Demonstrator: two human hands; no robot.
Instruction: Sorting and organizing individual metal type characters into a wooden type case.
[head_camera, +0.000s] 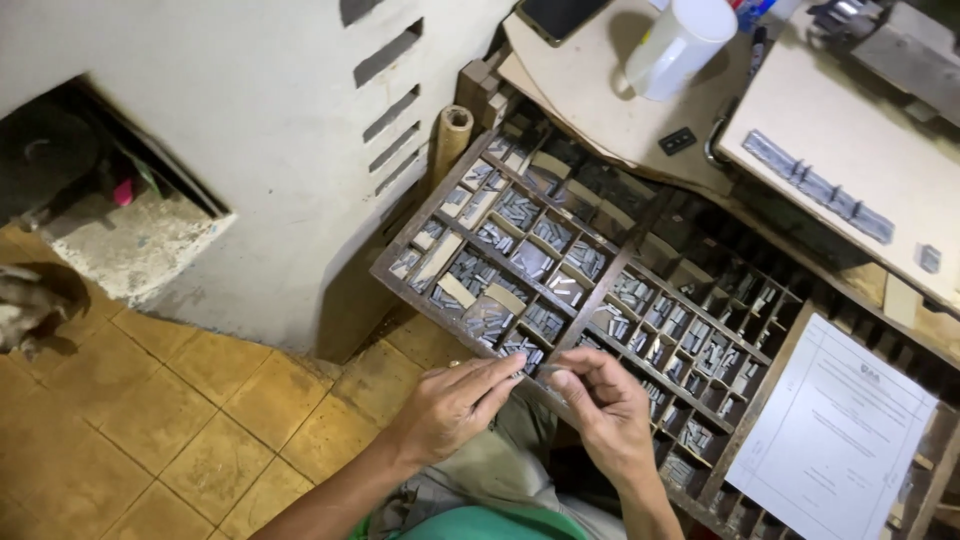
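A wooden type case with many small compartments of grey metal type pieces slopes in front of me. My left hand and my right hand meet at the case's near edge. Their fingertips pinch something small and dark between them, most likely a few type pieces, though it is too small to tell. Both hands hover just over the front row of compartments.
A printed white sheet lies on the case's right side. Behind are a beige worktop with a row of set metal type, a white jug and a dark phone. A white wall and orange floor tiles are left.
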